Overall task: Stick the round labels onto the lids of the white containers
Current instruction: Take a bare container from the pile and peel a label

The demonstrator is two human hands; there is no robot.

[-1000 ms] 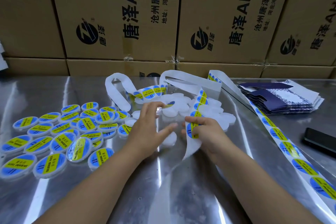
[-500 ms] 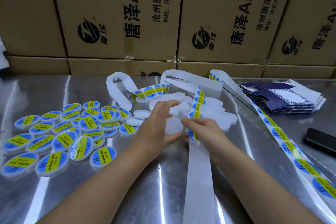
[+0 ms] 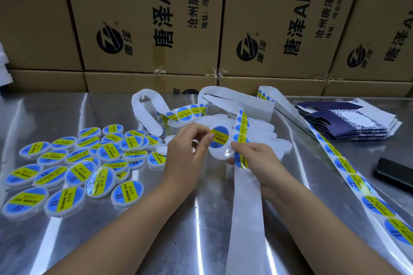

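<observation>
Left fingers (image 3: pixel 206 139) curled round white container (image 3: pixel 222 153)

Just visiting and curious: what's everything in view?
labelled round white plastic containers: about two dozen, blue-yellow tops, left
plain white round containers: pile, behind hands
held white container: one, label on top, centre
paper strip of round blue-yellow labels: at least one, centre to right
brown cardboard boxes: several, rear
flat navy cartons: one stack, right
black phone: one, right edge
shiny metal table: one, silver
left grip: bare hand, holds container
right grip: bare hand, pinches strip
</observation>
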